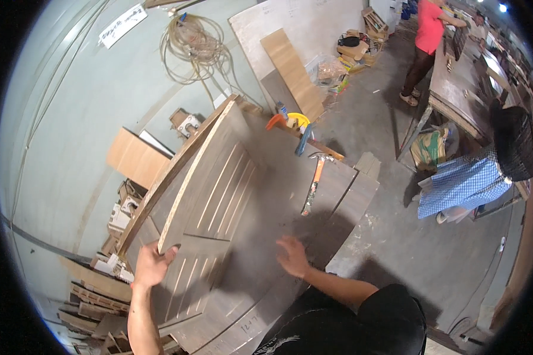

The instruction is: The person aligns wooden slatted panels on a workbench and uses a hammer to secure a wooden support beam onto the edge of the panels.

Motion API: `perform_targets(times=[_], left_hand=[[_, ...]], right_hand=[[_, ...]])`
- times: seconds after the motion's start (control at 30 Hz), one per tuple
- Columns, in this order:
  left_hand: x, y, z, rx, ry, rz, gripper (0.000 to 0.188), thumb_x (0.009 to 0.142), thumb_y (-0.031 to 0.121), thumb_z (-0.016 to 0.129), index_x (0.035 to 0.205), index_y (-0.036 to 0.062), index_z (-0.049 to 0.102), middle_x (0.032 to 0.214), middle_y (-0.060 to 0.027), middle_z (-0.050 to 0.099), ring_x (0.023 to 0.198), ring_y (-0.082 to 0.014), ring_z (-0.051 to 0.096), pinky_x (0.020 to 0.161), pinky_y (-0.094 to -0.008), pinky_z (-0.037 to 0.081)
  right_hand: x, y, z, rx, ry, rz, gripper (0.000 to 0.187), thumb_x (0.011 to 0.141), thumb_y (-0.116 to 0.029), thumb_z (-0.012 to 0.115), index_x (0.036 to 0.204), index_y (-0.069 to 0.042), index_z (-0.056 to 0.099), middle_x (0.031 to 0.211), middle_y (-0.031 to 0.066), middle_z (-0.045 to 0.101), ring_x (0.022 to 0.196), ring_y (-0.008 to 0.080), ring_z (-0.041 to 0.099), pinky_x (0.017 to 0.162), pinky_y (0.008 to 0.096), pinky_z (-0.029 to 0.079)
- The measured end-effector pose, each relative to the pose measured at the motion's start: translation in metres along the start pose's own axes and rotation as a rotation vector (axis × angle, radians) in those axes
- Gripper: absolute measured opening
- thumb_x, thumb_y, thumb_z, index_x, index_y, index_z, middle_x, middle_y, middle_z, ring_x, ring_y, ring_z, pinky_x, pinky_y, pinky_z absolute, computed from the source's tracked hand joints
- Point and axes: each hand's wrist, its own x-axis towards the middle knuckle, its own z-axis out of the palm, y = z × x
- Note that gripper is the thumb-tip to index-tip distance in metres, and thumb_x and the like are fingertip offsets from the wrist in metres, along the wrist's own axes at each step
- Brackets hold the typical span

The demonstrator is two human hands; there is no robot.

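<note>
A grey grooved panel (210, 228) tilts above the workbench (334, 177), left of centre. At its eight o'clock, the left hand (152, 264), forearm upright, grips the edge, thumb on the grooved face. At four o'clock the right hand (292, 255) is empty, fingers loosely spread, forearm reaching in from the lower right; whether it touches anything I cannot tell. A hammer (312, 183) lies toward two o'clock; beyond one o'clock, a yellow tub (302, 120), contents unclear.
</note>
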Motion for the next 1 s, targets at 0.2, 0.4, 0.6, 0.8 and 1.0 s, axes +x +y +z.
perform_targets(times=[0.2,0.4,0.6,0.8,1.0], left_hand=[[-0.02,0.025,-0.025,-0.28,-0.004,-0.067,0.021,0.092,0.015,0.071,0.1,-0.0046,0.069,0.083,0.0008,0.067,0.075,-0.0071,0.055,0.067,-0.0252,0.045],[-0.05,0.056,-0.081,-0.147,0.001,-0.091,0.041,0.091,0.036,0.074,0.118,0.006,0.065,0.082,0.0027,0.057,0.065,-0.0055,0.047,0.053,-0.0217,0.035],[-0.054,0.088,-0.069,-0.364,0.164,0.157,0.033,0.087,0.035,0.078,0.091,0.0104,0.057,0.062,0.0104,0.038,0.051,-0.0033,0.032,0.046,-0.0244,0.024],[-0.092,0.126,-0.048,-0.612,-0.07,0.616,0.045,0.092,0.037,0.07,0.119,0.0022,0.062,0.085,-0.0006,0.06,0.074,-0.0124,0.054,0.064,-0.0279,0.044],[-0.064,0.122,-0.035,0.055,-0.555,1.265,0.028,0.095,0.026,0.065,0.114,0.0056,0.066,0.098,-0.01,0.067,0.083,-0.025,0.06,0.074,-0.0359,0.048]], right_hand=[[-0.049,-0.009,0.006,0.214,-0.212,0.122,0.042,0.088,-0.02,0.068,0.129,-0.013,0.061,0.134,0.0139,0.057,0.129,0.0342,0.05,0.108,0.0451,0.039],[-0.033,-0.032,0.001,0.655,-0.241,0.517,0.048,0.101,-0.047,0.052,0.132,-0.011,0.06,0.132,0.0138,0.059,0.124,0.0296,0.053,0.104,0.0423,0.041],[-0.037,-0.106,-0.04,1.3,0.15,0.717,0.09,0.093,-0.074,0.039,0.152,-0.008,0.025,0.157,0.0143,0.022,0.146,0.0283,0.016,0.118,0.045,0.013],[-0.078,-0.176,-0.117,1.346,0.825,0.593,0.078,0.101,-0.059,0.043,0.148,0.004,0.04,0.154,0.0158,0.042,0.141,0.0253,0.039,0.119,0.0379,0.027],[-0.198,-0.176,-0.212,1.222,1.154,0.14,0.079,0.1,-0.06,0.044,0.153,-0.003,0.032,0.159,0.0105,0.033,0.146,0.0272,0.028,0.12,0.0436,0.021]])
